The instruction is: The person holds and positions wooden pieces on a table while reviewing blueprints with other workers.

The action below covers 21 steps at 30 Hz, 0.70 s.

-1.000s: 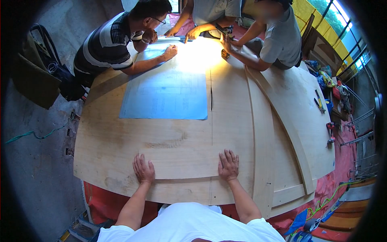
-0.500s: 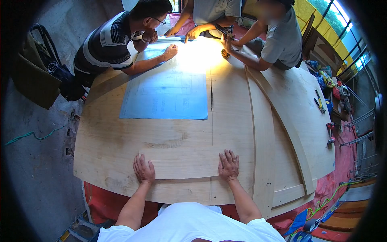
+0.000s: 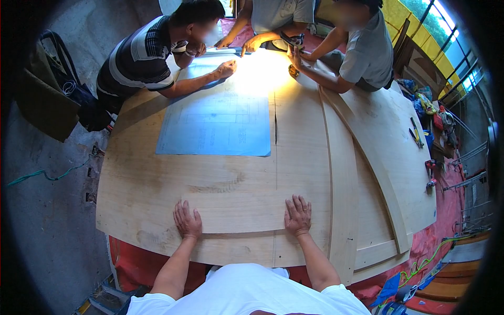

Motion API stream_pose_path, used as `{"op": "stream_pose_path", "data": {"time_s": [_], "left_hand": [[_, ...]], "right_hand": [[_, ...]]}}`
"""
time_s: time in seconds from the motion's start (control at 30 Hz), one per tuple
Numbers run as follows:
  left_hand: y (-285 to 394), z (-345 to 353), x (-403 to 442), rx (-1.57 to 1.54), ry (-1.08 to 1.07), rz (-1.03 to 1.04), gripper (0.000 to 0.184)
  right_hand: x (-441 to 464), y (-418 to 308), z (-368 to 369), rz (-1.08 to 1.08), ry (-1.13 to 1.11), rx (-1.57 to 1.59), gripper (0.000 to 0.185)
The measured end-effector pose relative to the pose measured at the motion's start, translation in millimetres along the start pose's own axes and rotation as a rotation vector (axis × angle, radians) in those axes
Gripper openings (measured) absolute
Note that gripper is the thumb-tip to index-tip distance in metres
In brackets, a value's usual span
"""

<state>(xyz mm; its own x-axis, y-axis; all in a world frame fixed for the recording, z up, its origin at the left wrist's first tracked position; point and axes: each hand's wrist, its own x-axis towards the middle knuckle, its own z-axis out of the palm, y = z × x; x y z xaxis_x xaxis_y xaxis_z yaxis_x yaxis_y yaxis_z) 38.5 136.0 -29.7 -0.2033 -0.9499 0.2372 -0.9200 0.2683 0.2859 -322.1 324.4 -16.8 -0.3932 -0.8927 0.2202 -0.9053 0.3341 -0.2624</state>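
My left hand [image 3: 187,219] lies flat over the left end of a short wooden board [image 3: 241,212], fingers spread and pointing away from me. At the board's right end, my right hand [image 3: 298,215] rests the same way, with a ring on one finger. Neither hand grasps anything. The board lies flat on a large plywood table top [image 3: 142,184] near its front edge. Beyond it a large printed drawing sheet [image 3: 215,126] is spread out, brightly lit at its far end.
Long wooden strips [image 3: 344,210] and a curved strip [image 3: 380,184] lie to the right. Pliers [image 3: 416,132] and a red power drill [image 3: 430,173] are at the right edge. Three people lean over the far side; one person in a striped shirt [image 3: 136,58] has a hand on the drawing.
The striped-shirt person's hand has shifted slightly to the right over the drawing, and that person's head has turned a little. My hands and the board have stayed in place.
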Motion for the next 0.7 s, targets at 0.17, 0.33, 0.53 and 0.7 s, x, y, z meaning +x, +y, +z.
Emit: {"op": "stream_pose_path", "data": {"time_s": [0.17,0.33,0.53,0.7], "left_hand": [[2.4,-2.3,0.6,-0.013,-0.012,-0.014,0.053],[1.9,-1.9,0.1,-0.009,-0.013,-0.012,0.054],[1.2,-1.3,-0.3,0.002,-0.018,-0.014,0.054],[4.0,-4.5,1.2,0.004,-0.030,-0.025,0.053]], "right_hand": [[0.6,0.9,0.0,-0.009,0.009,-0.001,0.047],[1.1,-1.0,-2.1,-0.002,-0.002,-0.005,0.050],[1.4,-2.0,-2.8,0.000,0.001,-0.020,0.047],[1.3,-1.2,-3.1,-0.002,0.004,-0.018,0.046]]}}
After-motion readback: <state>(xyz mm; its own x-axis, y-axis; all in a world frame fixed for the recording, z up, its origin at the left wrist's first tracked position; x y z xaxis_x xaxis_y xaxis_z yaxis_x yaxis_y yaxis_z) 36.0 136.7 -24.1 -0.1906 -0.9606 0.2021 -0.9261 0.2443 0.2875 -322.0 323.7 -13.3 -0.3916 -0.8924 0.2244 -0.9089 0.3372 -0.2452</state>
